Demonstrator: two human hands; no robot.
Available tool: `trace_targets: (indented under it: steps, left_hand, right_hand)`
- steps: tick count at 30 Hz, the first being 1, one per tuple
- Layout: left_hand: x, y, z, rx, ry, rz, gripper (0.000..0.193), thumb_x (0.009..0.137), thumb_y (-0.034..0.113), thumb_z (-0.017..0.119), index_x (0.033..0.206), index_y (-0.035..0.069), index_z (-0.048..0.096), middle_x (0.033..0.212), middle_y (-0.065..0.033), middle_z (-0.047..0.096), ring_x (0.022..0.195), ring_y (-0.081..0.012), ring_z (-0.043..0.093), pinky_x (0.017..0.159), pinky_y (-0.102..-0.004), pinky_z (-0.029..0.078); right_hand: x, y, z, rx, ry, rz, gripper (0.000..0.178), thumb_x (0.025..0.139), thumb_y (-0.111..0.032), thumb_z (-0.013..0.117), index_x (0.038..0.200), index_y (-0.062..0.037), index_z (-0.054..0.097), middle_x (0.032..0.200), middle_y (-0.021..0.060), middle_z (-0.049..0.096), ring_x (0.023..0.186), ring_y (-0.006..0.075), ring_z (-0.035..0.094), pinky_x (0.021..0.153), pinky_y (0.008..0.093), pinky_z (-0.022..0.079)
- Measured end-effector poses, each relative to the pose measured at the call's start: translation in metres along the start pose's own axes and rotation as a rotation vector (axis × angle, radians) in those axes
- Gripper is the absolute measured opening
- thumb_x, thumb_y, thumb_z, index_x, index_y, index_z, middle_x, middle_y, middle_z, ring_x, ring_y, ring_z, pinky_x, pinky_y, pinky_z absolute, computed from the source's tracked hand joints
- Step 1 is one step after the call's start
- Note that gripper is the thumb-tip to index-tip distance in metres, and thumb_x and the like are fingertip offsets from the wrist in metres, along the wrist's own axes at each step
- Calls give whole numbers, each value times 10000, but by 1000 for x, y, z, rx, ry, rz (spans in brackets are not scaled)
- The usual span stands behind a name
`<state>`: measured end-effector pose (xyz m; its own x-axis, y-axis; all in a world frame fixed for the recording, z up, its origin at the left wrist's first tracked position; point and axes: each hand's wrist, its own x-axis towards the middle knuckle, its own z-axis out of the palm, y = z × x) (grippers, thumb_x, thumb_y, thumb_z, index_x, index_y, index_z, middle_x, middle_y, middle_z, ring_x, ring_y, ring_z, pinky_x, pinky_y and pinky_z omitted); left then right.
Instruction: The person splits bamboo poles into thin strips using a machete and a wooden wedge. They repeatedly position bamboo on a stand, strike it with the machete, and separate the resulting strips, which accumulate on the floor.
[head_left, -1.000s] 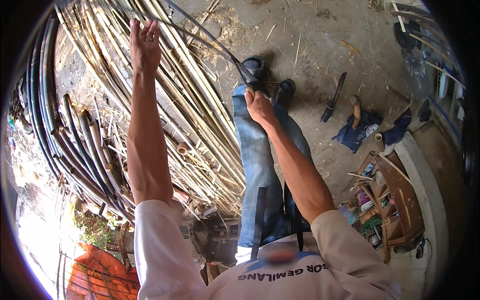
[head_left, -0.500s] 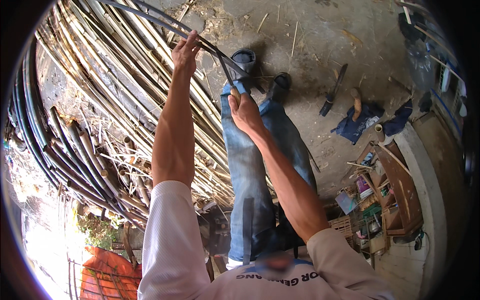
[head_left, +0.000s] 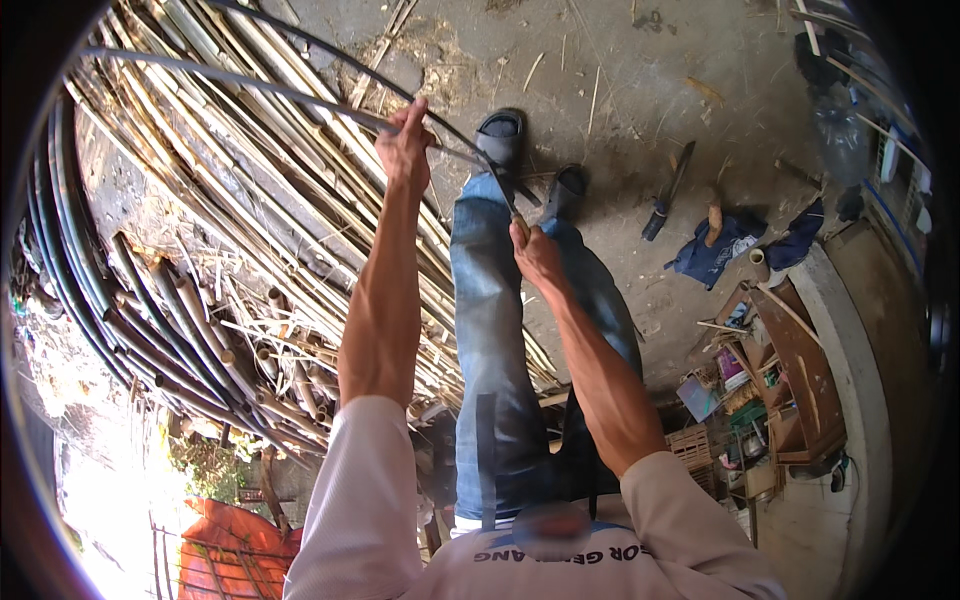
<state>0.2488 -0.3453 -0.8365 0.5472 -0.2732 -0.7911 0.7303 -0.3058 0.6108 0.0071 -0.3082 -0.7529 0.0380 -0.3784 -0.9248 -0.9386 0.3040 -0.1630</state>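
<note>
My left hand (head_left: 405, 155) is closed around a long dark strip (head_left: 250, 82), which looks like split bamboo and runs off to the far left. A second dark strip (head_left: 345, 52) arches over from the far edge, passes by my left fingers and meets the first near my foot. My right hand (head_left: 538, 258) grips the light wooden handle of a knife (head_left: 504, 192). Its narrow dark blade points away from me and touches the strips where they cross, above my jeans. How deep the blade sits between them cannot be made out.
Pale split bamboo strips (head_left: 250, 170) cover the floor to my left, beside dark bamboo poles (head_left: 75, 250). On the right lie a large dark-handled knife (head_left: 668, 195), a dark blue cloth (head_left: 700, 252) and a brown wooden cabinet (head_left: 808, 390) with clutter.
Both hands have moved to the right and nearer to me, with the knife and strips. The two strips now spread wider apart at the far left.
</note>
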Motion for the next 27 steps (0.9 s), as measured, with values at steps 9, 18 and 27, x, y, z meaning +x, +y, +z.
trace_targets:
  steps: [9,18,27]
  left_hand:
    - [17,241,17,1,-142,254,211,842,206,775,778,63,633,569,29,432,507,-85,357,482,-240,287]
    - [-57,436,56,151,-300,647,327,942,99,629,1217,-75,597,605,63,314,509,-44,246,480,-235,198]
    - [-148,410,64,83,-192,788,149,823,152,793,785,62,680,549,28,527,443,-27,288,411,-226,202]
  right_hand:
    - [-59,-116,-47,262,67,-351,447,987,-480,470,990,-39,540,778,271,643,777,490,628,655,530,497]
    - [-122,-248,-107,852,-487,-297,496,988,-518,489,832,-47,501,585,29,369,536,137,447,487,343,355]
    - [-126,-243,-147,474,-31,-986,476,992,-480,472,1099,-30,582,734,206,643,711,366,674,594,453,514]
